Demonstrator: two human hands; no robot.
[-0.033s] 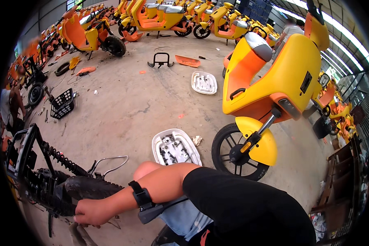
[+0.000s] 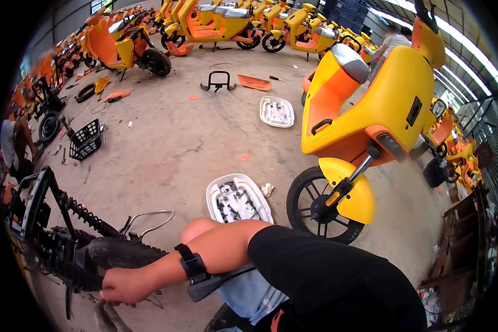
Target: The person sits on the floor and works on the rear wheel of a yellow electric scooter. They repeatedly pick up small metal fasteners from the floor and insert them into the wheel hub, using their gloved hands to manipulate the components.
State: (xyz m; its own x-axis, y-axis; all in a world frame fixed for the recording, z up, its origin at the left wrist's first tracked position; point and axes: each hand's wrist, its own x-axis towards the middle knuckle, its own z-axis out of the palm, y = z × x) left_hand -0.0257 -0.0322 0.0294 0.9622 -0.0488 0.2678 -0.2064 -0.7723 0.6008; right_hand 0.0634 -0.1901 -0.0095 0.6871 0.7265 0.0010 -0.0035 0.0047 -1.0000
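Head view: black tire [image 2: 124, 250] on a stripped scooter frame [image 2: 50, 199], just beyond the fingers. From the right fingertips the tire lies away from the wearer and a bit rightward; seen tread-on, its long axis runs sideways, roughly along the forearm — free end pointing right, other end running into the frame. Frame sits left of and beyond the fingers; its black spring [image 2: 83, 214] slants from far left down toward the tire.

Right hand [image 2: 122, 285] is nearer, knuckles right by the frame's dark lower part; contact unclear. Its fingers are curled in, narrow — can't tell if they pinch anything. What looks like the left hand [image 2: 106, 318] is just below the right fingertips, greyish, partly cut off; its grip can't be told.

Black strap [image 2: 191, 264] on the right forearm. Bent metal tube [image 2: 159, 222] beyond and right of the fingers. Further right, white tray [image 2: 221, 183] with loose bolts [image 2: 232, 211], then a yellow scooter [image 2: 373, 110], well apart. Black basket [image 2: 84, 139] on the floor, far beyond the fingers, slightly left.
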